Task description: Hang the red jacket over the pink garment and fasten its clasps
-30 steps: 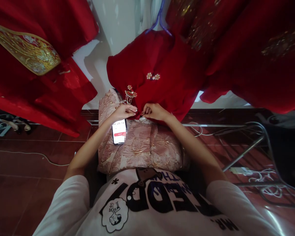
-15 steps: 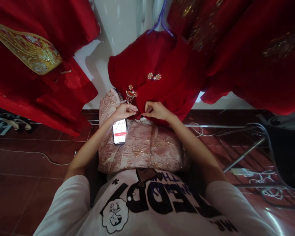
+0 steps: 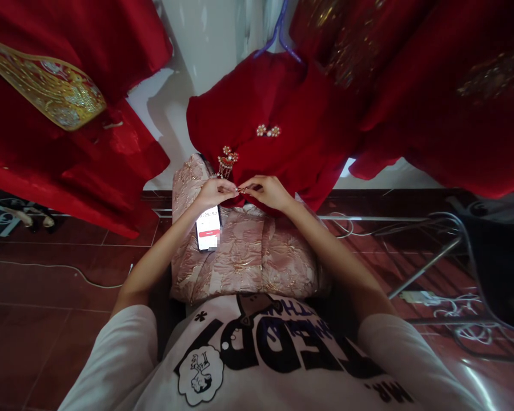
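Note:
A red garment (image 3: 300, 114) hangs from a purple hanger (image 3: 278, 37), its lower part reaching my lap. My left hand (image 3: 216, 193) is closed in a pinch at the garment's lower edge. My right hand (image 3: 269, 192) pinches too, its fingertips meeting those of the left. Between the fingertips is a small reddish-gold piece, too small to name. Just above the left hand sits a beaded ornament (image 3: 227, 162) with dangling strands, and higher up is a pair of pearly flower fastenings (image 3: 268, 131). Pink-gold brocade fabric (image 3: 240, 257) covers my lap.
A lit phone (image 3: 208, 231) lies on the brocade, below the left hand. Red garments with gold decoration hang at left (image 3: 68, 108) and right (image 3: 432, 97). A metal-framed chair (image 3: 466, 240) and tangled white cables (image 3: 466, 325) are at right on the tiled floor.
My right hand has shifted slightly left and up, so its fingertips now meet those of my left hand at the small piece. The left hand has hardly moved.

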Demonstrator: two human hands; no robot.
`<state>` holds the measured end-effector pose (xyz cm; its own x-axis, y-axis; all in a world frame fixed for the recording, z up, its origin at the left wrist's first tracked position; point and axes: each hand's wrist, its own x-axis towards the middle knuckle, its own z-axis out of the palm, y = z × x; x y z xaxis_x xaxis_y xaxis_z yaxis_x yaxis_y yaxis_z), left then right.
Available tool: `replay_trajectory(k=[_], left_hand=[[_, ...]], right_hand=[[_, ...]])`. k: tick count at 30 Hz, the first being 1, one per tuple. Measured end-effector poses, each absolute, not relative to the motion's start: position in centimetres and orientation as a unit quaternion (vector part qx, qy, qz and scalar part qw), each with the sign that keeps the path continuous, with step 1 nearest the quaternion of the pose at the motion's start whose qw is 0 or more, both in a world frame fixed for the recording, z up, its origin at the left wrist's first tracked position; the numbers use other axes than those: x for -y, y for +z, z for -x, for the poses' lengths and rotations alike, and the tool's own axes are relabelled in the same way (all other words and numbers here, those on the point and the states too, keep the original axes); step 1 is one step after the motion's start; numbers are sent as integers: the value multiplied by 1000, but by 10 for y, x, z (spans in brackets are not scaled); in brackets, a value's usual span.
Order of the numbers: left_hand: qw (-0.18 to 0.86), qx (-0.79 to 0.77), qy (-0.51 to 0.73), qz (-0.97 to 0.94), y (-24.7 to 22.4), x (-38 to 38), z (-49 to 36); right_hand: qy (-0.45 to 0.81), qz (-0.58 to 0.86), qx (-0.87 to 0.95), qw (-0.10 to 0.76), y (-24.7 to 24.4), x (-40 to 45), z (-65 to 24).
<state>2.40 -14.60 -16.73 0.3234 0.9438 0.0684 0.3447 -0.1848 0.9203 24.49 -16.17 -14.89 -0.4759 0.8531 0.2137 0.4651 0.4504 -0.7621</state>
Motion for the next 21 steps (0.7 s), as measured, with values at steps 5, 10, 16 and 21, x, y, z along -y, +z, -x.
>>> replay_trajectory(k=[5, 10, 16, 21], left_hand=[[417, -492, 366, -671, -168, 148, -30], [391, -507, 372, -672, -169, 149, -33], [361, -513, 393, -672, -175, 149, -36], [344, -518, 388, -680, -177, 150, -36]], right_hand=[[312, 416, 793, 318, -152, 163, -243], [279, 407, 796, 349, -156, 164, -240], [244, 435, 800, 333, -162, 166, -234], [217, 463, 796, 322, -165, 172, -227]])
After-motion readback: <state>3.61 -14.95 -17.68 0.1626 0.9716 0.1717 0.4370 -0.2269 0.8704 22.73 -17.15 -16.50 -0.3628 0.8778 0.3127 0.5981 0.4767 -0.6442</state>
